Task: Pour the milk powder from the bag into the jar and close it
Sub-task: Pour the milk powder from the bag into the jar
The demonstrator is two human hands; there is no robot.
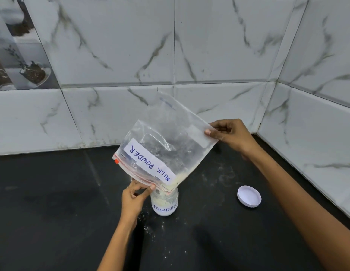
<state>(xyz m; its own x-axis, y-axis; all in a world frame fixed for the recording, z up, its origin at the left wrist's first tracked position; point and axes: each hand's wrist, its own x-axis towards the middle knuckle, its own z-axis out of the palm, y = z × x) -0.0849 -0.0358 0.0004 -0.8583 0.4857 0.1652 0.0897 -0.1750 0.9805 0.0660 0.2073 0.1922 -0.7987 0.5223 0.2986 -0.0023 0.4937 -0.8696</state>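
A clear zip bag (166, 145) labelled "MILK POWDER" is tipped upside down, its mouth corner resting over the open glass jar (165, 204). Pale powder gathers in the bag's low corner and partly fills the jar, which carries a "POWDER" label. My left hand (134, 198) pinches the bag's zip edge just beside the jar's mouth. My right hand (230, 133) grips the bag's raised bottom corner, higher and to the right. The white lid (249, 196) lies flat on the black counter, right of the jar.
The black counter (53, 202) runs to marble-patterned wall tiles behind and on the right, forming a corner. Spilled powder specks dust the counter around the jar and behind it.
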